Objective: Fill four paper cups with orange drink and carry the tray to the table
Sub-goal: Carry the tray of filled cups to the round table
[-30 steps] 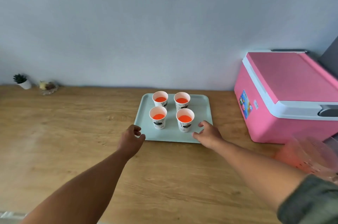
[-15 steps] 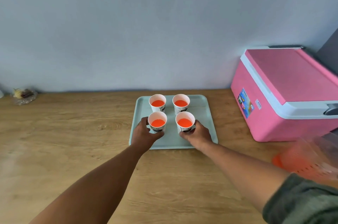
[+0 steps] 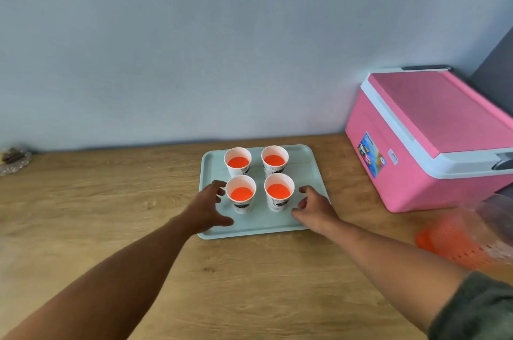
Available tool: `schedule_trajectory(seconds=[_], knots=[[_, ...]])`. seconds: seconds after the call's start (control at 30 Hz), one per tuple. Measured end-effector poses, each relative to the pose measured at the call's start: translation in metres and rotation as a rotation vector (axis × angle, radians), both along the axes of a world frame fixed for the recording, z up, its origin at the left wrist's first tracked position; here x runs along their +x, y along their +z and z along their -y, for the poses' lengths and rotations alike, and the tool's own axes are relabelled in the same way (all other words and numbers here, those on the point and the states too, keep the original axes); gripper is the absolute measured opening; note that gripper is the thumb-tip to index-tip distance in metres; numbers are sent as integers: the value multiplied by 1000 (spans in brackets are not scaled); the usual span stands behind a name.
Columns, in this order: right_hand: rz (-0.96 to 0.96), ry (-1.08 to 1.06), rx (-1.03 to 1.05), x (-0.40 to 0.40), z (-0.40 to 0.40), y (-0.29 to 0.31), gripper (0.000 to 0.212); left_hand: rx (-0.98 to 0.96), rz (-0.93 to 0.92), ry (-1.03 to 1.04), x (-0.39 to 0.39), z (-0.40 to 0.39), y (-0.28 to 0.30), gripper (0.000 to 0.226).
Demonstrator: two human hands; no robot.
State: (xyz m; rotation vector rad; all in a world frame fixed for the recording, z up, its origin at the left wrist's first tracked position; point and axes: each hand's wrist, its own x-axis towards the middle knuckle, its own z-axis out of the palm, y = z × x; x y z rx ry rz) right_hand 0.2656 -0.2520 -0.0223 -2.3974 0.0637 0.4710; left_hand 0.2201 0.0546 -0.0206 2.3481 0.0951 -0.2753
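Head view: the tray (image 3: 305, 157) sits on the counter (image 3: 111, 200) with 4 cups (image 3: 241, 195) between the left hand (image 3: 206, 207) and right hand (image 3: 313, 207), both released, fingers spread, grasping nothing. Stiff tray, spill-prone, tippy cups: grip both side rims, keep level.

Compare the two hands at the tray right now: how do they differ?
The left hand sits over the tray at its left side, fingers spread beside the front-left cup; the right hand sits at the tray's right side, fingers curled, beside the front-right cup. Both hands are open, holding nothing, with the tray flat on the counter.
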Motion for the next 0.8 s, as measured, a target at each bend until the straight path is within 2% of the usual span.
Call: schedule_trajectory(seconds=[0.17,0.33,0.57,0.67,0.8], knots=[[39,-108,43,37,25,8,50,80,7,52,32,-45,11,75],[95,-65,128,76,12,26,48,3,32,193,68,-41,21,65],[115,97,130,95,-13,31,54,-39,78,149,88,-16,27,56],[111,109,138,96,-19,28,52,-19,104,120,90,-9,31,48],[115,96,144,97,-21,28,50,-5,119,101,93,-7,31,50]])
